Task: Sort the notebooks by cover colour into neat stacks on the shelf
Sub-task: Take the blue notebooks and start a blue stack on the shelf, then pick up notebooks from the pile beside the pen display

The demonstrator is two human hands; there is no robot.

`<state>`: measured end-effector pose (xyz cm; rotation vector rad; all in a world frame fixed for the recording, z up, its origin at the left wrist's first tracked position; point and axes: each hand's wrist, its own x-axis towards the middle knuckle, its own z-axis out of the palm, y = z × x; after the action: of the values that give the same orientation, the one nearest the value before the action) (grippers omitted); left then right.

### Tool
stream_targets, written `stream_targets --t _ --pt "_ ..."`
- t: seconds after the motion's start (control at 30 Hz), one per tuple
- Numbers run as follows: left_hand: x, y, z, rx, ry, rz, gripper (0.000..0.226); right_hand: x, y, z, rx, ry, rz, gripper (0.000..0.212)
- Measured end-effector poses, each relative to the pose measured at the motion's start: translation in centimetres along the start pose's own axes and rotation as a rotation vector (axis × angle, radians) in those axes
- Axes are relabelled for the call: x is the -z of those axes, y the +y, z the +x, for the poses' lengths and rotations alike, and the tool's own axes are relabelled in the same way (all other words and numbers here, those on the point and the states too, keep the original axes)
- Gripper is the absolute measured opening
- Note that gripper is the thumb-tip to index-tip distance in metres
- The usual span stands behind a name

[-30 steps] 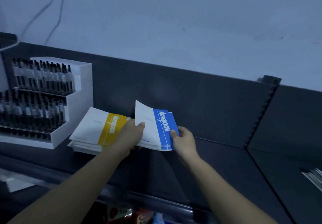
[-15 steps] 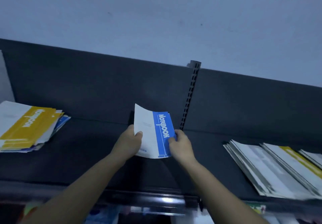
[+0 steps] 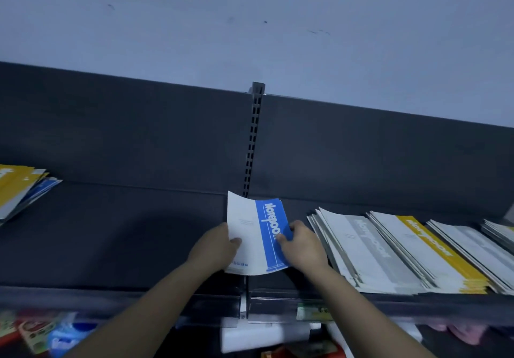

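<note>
A white notebook with a blue band (image 3: 257,235) hangs just above the dark shelf (image 3: 125,235), over the joint between two shelf boards. My left hand (image 3: 215,247) grips its left edge, thumb on the cover. My right hand (image 3: 301,243) pinches its right edge on the blue band. At the far left lies a pile topped by a yellow notebook (image 3: 16,182) with blue ones (image 3: 46,186) under it. To the right lie overlapping stacks: a grey-banded notebook stack (image 3: 367,249) and a yellow-banded stack (image 3: 428,249).
A slotted upright (image 3: 254,140) rises from the shelf's back panel behind the held notebook. More grey-banded notebooks (image 3: 478,243) run off the right edge. Colourful packets (image 3: 52,335) sit on a lower shelf under the front rail.
Both hands carried the blue-banded notebook rightward along the shelf, away from the yellow-topped pile. The pen display has left the view and the stacks on the right have come closer.
</note>
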<state>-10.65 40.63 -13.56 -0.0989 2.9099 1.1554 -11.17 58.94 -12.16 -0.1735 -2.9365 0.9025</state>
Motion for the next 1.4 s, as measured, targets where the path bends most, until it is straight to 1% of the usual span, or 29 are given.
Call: stream_targets --t 0.13,0.3,0.37,0.47,0.53,0.63,0.77,0.83,1.0,1.23,1.4 --pt "-1.1 0.5 0.0 -0.015 -0.019 0.207 0.036 0.2 1.2 0.1 -0.001 -0.047 -0.146 0.037" --pt "-1.3 0.9 -0.4 -0.044 0.036 0.516 0.042 -0.1 1.9 0.0 0.024 -0.088 -0.279 0.040" --pt "-1.4 0.8 -0.4 -0.037 0.027 0.564 0.044 0.0 1.9 0.0 0.041 -0.090 -0.320 0.042" --pt "-0.9 0.5 -0.5 -0.054 0.009 0.564 0.044 0.2 1.2 0.3 0.102 -0.048 -0.346 0.044" --pt "-0.2 0.4 -0.6 -0.066 0.024 0.565 0.041 0.2 0.4 0.5 0.180 0.001 -0.326 0.044" --pt "2.2 -0.5 -0.8 -0.053 0.095 0.608 0.040 -0.4 -1.2 0.9 0.341 0.035 -0.295 0.043" --pt "6.8 -3.2 -1.8 -0.014 0.199 0.737 0.038 -1.8 -5.3 1.3 0.518 0.029 -0.313 0.042" --pt "9.4 -4.7 -2.6 0.035 0.246 0.806 0.036 -2.8 -7.8 1.3 0.599 0.014 -0.338 0.042" --pt "15.6 -8.7 -5.3 0.160 0.296 0.865 0.036 -6.2 -14.4 0.1 0.766 -0.026 -0.393 0.045" --pt "22.5 -15.7 -8.6 0.297 0.359 0.896 0.040 -12.2 -24.1 -3.2 0.891 -0.155 -0.407 0.046" --pt "27.4 -21.6 -9.6 0.351 0.378 0.918 0.038 -17.0 -30.6 -5.4 0.923 -0.216 -0.387 0.048"
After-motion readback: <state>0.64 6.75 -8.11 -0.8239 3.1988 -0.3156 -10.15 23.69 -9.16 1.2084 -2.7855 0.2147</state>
